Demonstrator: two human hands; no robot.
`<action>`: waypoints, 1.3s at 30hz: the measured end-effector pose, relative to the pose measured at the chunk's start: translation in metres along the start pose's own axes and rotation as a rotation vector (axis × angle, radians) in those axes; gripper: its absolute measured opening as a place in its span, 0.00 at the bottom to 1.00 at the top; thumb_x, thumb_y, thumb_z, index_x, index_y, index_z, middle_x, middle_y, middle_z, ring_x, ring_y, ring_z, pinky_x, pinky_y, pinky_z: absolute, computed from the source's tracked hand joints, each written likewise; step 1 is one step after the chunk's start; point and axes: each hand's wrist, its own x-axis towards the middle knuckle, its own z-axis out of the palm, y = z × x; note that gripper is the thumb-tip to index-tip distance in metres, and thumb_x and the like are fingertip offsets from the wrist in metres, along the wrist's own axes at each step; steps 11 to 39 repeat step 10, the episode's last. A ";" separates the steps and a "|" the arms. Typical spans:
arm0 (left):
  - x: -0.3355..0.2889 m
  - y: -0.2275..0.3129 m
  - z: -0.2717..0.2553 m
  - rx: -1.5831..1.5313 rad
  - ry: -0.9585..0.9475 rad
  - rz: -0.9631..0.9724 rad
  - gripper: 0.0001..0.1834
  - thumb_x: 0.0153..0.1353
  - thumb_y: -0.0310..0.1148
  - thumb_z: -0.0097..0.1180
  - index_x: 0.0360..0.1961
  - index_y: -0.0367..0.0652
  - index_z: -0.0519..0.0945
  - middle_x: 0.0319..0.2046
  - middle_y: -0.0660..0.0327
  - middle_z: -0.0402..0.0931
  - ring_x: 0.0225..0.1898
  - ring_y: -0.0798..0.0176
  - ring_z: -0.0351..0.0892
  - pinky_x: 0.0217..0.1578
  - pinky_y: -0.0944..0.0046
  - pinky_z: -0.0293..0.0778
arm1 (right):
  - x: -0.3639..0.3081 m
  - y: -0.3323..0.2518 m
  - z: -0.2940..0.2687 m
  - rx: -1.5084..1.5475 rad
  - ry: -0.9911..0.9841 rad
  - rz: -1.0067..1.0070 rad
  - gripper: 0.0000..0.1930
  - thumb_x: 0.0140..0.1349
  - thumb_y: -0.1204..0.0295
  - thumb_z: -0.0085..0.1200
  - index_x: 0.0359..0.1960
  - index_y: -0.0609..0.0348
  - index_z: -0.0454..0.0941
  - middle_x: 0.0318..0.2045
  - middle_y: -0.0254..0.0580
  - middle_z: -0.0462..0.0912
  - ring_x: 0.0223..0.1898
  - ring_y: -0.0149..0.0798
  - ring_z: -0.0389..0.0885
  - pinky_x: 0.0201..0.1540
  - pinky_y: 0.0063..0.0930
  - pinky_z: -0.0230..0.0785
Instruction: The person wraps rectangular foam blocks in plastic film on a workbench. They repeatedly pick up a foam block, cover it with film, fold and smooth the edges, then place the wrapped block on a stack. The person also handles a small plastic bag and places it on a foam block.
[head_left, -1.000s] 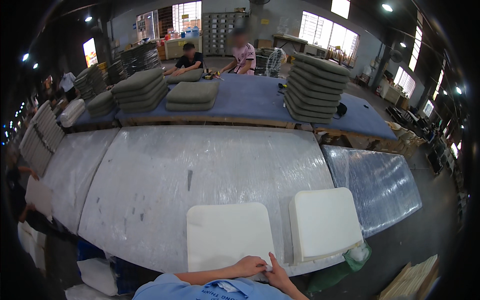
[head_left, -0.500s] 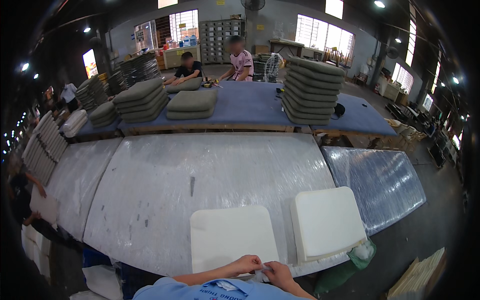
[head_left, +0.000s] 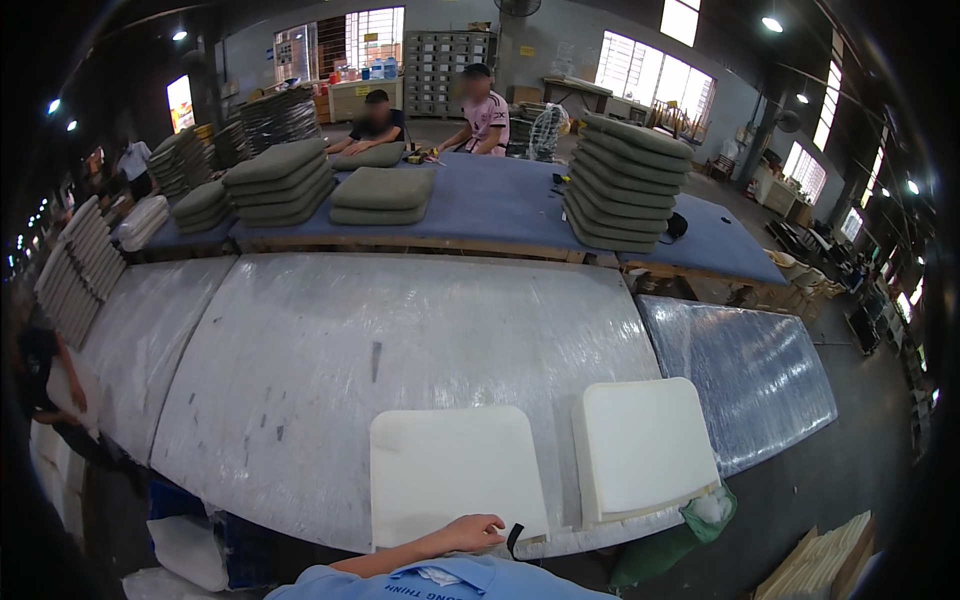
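A flat white foam cushion pad (head_left: 455, 465) lies in front of me at the near edge of the table. My left hand (head_left: 475, 531) is over its near edge, fingers loosely bent and slightly apart, with nothing visible in them. A short black strip (head_left: 515, 540) curves up beside the fingertips; its lower end is hidden at my blue shirt. My right hand is out of view. To the right, a thicker stack of white foam pads (head_left: 650, 450) sits at the table's corner.
The plastic-covered table (head_left: 300, 370) spreads ahead of me. Grey-green cushions (head_left: 625, 180) stand piled on the blue table (head_left: 490, 210) beyond, where two people sit. A green bag (head_left: 665, 550) hangs at the near right, by a foam stack (head_left: 820, 560). Another person stands far left.
My right hand has left the view, and the small whitish piece both hands were fingering is no longer seen. The black strip has appeared. The view has shifted slightly.
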 end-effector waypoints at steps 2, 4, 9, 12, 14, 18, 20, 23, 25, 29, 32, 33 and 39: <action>-0.001 0.000 -0.001 0.042 -0.009 -0.010 0.29 0.66 0.52 0.61 0.61 0.44 0.79 0.47 0.55 0.87 0.51 0.53 0.85 0.54 0.55 0.78 | 0.001 0.014 0.006 0.064 -0.032 0.018 0.17 0.58 0.61 0.63 0.47 0.54 0.88 0.42 0.52 0.90 0.48 0.49 0.88 0.58 0.40 0.76; -0.001 -0.003 0.003 0.047 -0.010 -0.017 0.29 0.66 0.52 0.61 0.61 0.44 0.79 0.48 0.54 0.87 0.51 0.52 0.85 0.53 0.55 0.78 | 0.009 0.019 0.011 0.112 -0.070 -0.014 0.17 0.59 0.61 0.64 0.47 0.52 0.89 0.43 0.52 0.90 0.49 0.50 0.88 0.59 0.40 0.75; 0.006 0.011 0.009 0.144 -0.060 0.028 0.28 0.67 0.51 0.61 0.60 0.44 0.79 0.48 0.53 0.86 0.51 0.51 0.85 0.53 0.55 0.78 | 0.040 0.046 0.034 0.233 -0.168 -0.137 0.16 0.61 0.60 0.65 0.48 0.49 0.89 0.45 0.51 0.90 0.51 0.51 0.87 0.62 0.41 0.74; 0.028 0.036 0.022 0.204 -0.134 0.106 0.28 0.67 0.51 0.61 0.60 0.45 0.79 0.48 0.52 0.86 0.51 0.51 0.85 0.53 0.54 0.78 | 0.023 0.085 0.037 0.322 -0.108 -0.118 0.16 0.62 0.60 0.65 0.48 0.49 0.90 0.46 0.51 0.90 0.51 0.51 0.87 0.62 0.41 0.74; 0.028 0.036 0.022 0.204 -0.134 0.106 0.28 0.67 0.51 0.61 0.60 0.45 0.79 0.48 0.52 0.86 0.51 0.51 0.85 0.53 0.54 0.78 | 0.023 0.085 0.037 0.322 -0.108 -0.118 0.16 0.62 0.60 0.65 0.48 0.49 0.90 0.46 0.51 0.90 0.51 0.51 0.87 0.62 0.41 0.74; 0.028 0.036 0.022 0.204 -0.134 0.106 0.28 0.67 0.51 0.61 0.60 0.45 0.79 0.48 0.52 0.86 0.51 0.51 0.85 0.53 0.54 0.78 | 0.023 0.085 0.037 0.322 -0.108 -0.118 0.16 0.62 0.60 0.65 0.48 0.49 0.90 0.46 0.51 0.90 0.51 0.51 0.87 0.62 0.41 0.74; 0.028 0.036 0.022 0.204 -0.134 0.106 0.28 0.67 0.51 0.61 0.60 0.45 0.79 0.48 0.52 0.86 0.51 0.51 0.85 0.53 0.54 0.78 | 0.023 0.085 0.037 0.322 -0.108 -0.118 0.16 0.62 0.60 0.65 0.48 0.49 0.90 0.46 0.51 0.90 0.51 0.51 0.87 0.62 0.41 0.74; 0.028 0.036 0.022 0.204 -0.134 0.106 0.28 0.67 0.51 0.61 0.60 0.45 0.79 0.48 0.52 0.86 0.51 0.51 0.85 0.53 0.54 0.78 | 0.023 0.085 0.037 0.322 -0.108 -0.118 0.16 0.62 0.60 0.65 0.48 0.49 0.90 0.46 0.51 0.90 0.51 0.51 0.87 0.62 0.41 0.74; 0.028 0.036 0.022 0.204 -0.134 0.106 0.28 0.67 0.51 0.61 0.60 0.45 0.79 0.48 0.52 0.86 0.51 0.51 0.85 0.53 0.54 0.78 | 0.023 0.085 0.037 0.322 -0.108 -0.118 0.16 0.62 0.60 0.65 0.48 0.49 0.90 0.46 0.51 0.90 0.51 0.51 0.87 0.62 0.41 0.74; 0.028 0.036 0.022 0.204 -0.134 0.106 0.28 0.67 0.51 0.61 0.60 0.45 0.79 0.48 0.52 0.86 0.51 0.51 0.85 0.53 0.54 0.78 | 0.023 0.085 0.037 0.322 -0.108 -0.118 0.16 0.62 0.60 0.65 0.48 0.49 0.90 0.46 0.51 0.90 0.51 0.51 0.87 0.62 0.41 0.74; 0.028 0.036 0.022 0.204 -0.134 0.106 0.28 0.67 0.51 0.61 0.60 0.45 0.79 0.48 0.52 0.86 0.51 0.51 0.85 0.53 0.54 0.78 | 0.023 0.085 0.037 0.322 -0.108 -0.118 0.16 0.62 0.60 0.65 0.48 0.49 0.90 0.46 0.51 0.90 0.51 0.51 0.87 0.62 0.41 0.74; 0.028 0.036 0.022 0.204 -0.134 0.106 0.28 0.67 0.51 0.61 0.60 0.45 0.79 0.48 0.52 0.86 0.51 0.51 0.85 0.53 0.54 0.78 | 0.023 0.085 0.037 0.322 -0.108 -0.118 0.16 0.62 0.60 0.65 0.48 0.49 0.90 0.46 0.51 0.90 0.51 0.51 0.87 0.62 0.41 0.74; 0.028 0.036 0.022 0.204 -0.134 0.106 0.28 0.67 0.51 0.61 0.60 0.45 0.79 0.48 0.52 0.86 0.51 0.51 0.85 0.53 0.54 0.78 | 0.023 0.085 0.037 0.322 -0.108 -0.118 0.16 0.62 0.60 0.65 0.48 0.49 0.90 0.46 0.51 0.90 0.51 0.51 0.87 0.62 0.41 0.74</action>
